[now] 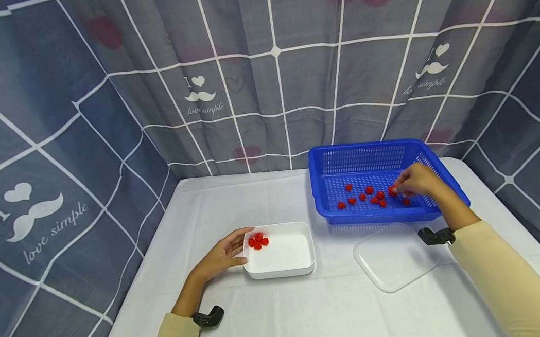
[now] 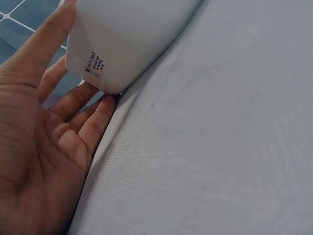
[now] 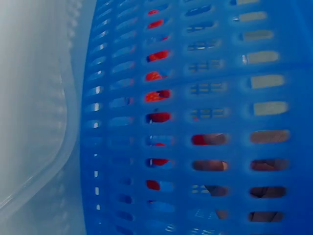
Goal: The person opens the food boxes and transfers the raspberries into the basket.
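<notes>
Picking a red piece (image 1: 392, 191) from the blue basket (image 1: 370, 214)

Step in hand, by my reading: transfer of small raspberry-like pieces from basket to white container (image 1: 286, 252), partly done. Four pieces sit together in the container's left far part; the loose pieces (image 1: 369, 189) lie scattered on the basket floor, mostly in its near half.

Grip: my right hand (image 1: 416, 180) reaches over the basket's right side, thumb and fingertips pinching one piece low inside. My left hand (image 1: 220, 257) is spread along the container's left end, index at the far corner, thumb on the left wall. I judge this to be steadying.

Next move calls, I think, for lifting the pinched piece above the basket rim, carrying it left and near, and releasing it beside the four. A light pinch seems wise; the pieces may well be soft.

Edges and room: the basket's left and near walls stand between my fingers and the container. The clear lid (image 1: 392, 264) lies flat just near of the basket; contact between them I cannot tell. My right sleeve (image 1: 508, 272) passes to the lid's right and could brush it. White tablecloth (image 1: 339, 308) shows between container and lid. The patterned curtain (image 1: 242, 26) hangs behind the table's far edge. The container's right half offers bare floor.
</notes>
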Demonstrator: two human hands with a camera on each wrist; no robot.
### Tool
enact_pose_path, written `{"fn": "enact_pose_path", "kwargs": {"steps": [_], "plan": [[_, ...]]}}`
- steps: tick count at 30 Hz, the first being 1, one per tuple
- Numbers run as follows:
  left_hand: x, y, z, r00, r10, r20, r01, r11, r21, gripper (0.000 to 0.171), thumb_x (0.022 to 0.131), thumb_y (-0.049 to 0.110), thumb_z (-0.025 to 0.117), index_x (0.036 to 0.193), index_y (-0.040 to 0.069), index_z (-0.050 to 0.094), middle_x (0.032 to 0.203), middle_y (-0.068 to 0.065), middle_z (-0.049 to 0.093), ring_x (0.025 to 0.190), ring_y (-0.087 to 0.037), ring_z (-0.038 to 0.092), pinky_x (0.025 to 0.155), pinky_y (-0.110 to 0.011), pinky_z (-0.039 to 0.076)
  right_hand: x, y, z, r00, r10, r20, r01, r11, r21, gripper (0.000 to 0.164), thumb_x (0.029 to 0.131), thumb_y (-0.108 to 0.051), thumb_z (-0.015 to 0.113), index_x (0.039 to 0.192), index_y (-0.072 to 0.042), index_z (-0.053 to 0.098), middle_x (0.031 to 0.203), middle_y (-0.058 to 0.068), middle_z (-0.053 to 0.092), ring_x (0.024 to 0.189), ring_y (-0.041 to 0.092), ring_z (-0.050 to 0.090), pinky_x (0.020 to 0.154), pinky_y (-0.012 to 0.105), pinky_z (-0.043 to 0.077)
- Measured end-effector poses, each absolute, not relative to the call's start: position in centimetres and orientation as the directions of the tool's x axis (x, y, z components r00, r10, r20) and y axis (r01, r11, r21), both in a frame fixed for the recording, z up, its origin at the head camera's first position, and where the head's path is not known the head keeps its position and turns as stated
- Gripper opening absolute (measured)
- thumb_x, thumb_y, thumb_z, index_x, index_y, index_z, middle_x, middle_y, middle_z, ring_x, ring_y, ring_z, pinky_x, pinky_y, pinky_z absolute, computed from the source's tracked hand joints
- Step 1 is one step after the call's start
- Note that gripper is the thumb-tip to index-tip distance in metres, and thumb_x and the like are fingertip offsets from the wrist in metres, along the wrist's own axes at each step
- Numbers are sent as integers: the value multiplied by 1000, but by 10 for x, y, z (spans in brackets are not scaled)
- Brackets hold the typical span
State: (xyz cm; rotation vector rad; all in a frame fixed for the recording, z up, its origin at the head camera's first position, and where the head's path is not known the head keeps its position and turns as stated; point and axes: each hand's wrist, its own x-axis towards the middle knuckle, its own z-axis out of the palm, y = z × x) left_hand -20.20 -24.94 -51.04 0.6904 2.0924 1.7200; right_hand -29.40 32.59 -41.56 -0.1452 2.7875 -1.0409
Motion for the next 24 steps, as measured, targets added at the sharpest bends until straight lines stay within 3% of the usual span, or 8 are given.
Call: {"fn": "enact_pose_path", "kwargs": {"steps": [11,16,24], "plan": [[-202,-249,-511,-823,565,55,163,142,976,77,86,-1,77,153,15,43,160,-14,37,148,-33,35,113,-24,38,-300,329,-426,-977,-149,-151,-44,839,-542,18,87,-10,77,83,7,75,71,5,68,68,22,58,57,30,48],[-202,-250,-512,-814,578,58,165,134,977,76,88,-2,76,154,11,42,160,-15,36,148,-34,33,114,-24,37,-300,328,-428,-974,-150,-171,-36,843,-537,15,88,-8,76,84,7,75,72,8,70,67,22,59,58,30,50],[-203,-250,-513,-815,577,58,166,135,977,75,88,-2,75,154,10,42,160,-17,36,148,-37,33,114,-25,37,-290,324,-412,-984,-161,-76,-93,828,-553,19,89,-8,72,85,11,73,70,12,69,62,22,62,53,31,52]]}}
